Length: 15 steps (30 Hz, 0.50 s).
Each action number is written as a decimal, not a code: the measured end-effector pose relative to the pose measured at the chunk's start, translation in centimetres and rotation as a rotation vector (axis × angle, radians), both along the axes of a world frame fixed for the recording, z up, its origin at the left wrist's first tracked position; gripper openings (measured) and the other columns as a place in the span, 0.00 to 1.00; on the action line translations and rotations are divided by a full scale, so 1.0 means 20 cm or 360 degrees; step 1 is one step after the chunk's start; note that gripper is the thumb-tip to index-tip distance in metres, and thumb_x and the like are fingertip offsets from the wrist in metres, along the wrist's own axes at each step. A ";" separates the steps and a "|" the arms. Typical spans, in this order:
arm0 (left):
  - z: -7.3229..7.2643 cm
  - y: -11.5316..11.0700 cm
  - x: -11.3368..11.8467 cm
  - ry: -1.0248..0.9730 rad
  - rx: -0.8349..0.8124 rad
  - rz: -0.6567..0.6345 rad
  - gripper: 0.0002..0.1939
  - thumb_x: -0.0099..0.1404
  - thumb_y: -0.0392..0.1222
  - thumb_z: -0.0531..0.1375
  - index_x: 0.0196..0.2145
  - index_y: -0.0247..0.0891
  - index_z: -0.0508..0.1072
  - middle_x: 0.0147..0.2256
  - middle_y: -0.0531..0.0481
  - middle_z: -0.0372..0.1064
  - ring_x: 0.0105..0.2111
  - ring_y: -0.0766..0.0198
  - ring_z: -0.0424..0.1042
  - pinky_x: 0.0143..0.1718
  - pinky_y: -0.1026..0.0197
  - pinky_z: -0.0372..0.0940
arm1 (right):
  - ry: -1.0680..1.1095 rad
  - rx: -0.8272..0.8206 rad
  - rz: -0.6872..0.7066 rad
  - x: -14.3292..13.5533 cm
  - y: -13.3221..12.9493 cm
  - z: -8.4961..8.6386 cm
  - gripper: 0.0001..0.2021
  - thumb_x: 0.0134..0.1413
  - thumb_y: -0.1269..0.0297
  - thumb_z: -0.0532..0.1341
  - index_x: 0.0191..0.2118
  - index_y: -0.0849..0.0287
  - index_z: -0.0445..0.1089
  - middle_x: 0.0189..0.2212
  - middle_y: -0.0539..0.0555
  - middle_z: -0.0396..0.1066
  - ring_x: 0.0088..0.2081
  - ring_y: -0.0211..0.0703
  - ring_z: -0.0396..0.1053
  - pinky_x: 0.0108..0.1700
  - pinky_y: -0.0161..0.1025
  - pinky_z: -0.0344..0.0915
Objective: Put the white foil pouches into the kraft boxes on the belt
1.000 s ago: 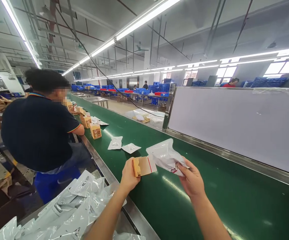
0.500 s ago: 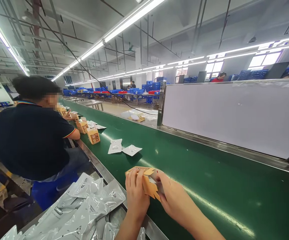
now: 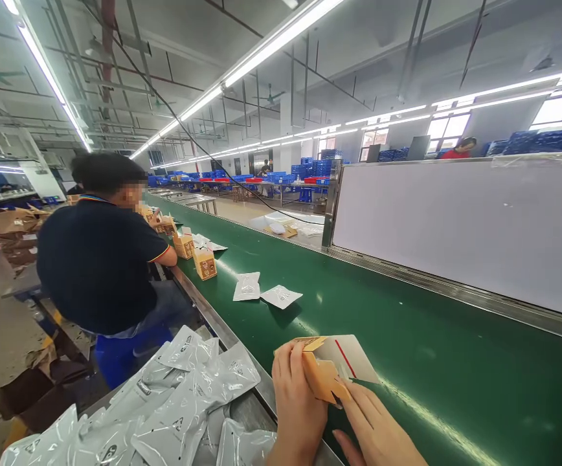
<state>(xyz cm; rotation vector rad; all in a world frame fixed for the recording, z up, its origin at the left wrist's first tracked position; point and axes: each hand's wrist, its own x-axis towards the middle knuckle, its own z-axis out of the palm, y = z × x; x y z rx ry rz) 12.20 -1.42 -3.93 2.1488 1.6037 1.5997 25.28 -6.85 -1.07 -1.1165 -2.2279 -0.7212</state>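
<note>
A small cardboard box (image 3: 332,366) is held low over the near edge of the green conveyor belt (image 3: 407,362), steadied from both sides. The left hand (image 3: 296,401) is clamped on its near end; the right hand (image 3: 375,430) is pressed against its brown flap, fingers closed. Silver pouches (image 3: 179,401) are heaped within reach at left.
</note>
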 end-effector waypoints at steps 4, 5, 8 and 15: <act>0.02 -0.03 0.00 -0.0020 0.0032 -0.0131 0.27 0.56 0.31 0.57 0.53 0.39 0.58 0.46 0.42 0.65 0.47 0.53 0.66 0.48 0.48 0.66 | 0.0123 -0.0511 -0.0014 0.02 -0.07 0.08 0.27 0.49 0.71 0.58 0.56 0.71 0.57 0.51 0.64 0.67 0.50 0.51 0.68 0.46 0.42 0.72; 0.03 -0.04 0.00 -0.0025 0.0050 -0.0194 0.27 0.55 0.31 0.57 0.53 0.40 0.59 0.47 0.42 0.64 0.48 0.54 0.66 0.48 0.48 0.66 | 0.0178 -0.0729 -0.0008 0.02 -0.08 0.13 0.29 0.47 0.70 0.61 0.57 0.67 0.56 0.53 0.62 0.66 0.52 0.51 0.66 0.50 0.44 0.70; 0.04 -0.06 -0.01 -0.0018 0.0061 -0.0378 0.29 0.53 0.27 0.55 0.53 0.40 0.59 0.49 0.42 0.63 0.51 0.54 0.64 0.51 0.49 0.65 | 0.0442 -0.1358 0.0077 0.02 -0.07 0.28 0.26 0.43 0.70 0.67 0.51 0.53 0.64 0.50 0.49 0.69 0.50 0.44 0.66 0.52 0.39 0.66; -0.06 -0.18 0.07 0.0076 0.0038 -0.0440 0.33 0.51 0.28 0.56 0.55 0.39 0.57 0.48 0.39 0.64 0.49 0.51 0.65 0.49 0.46 0.66 | 0.0650 -0.1584 0.0034 0.06 -0.08 0.27 0.06 0.56 0.70 0.57 0.37 0.52 0.69 0.33 0.43 0.72 0.32 0.35 0.69 0.34 0.29 0.66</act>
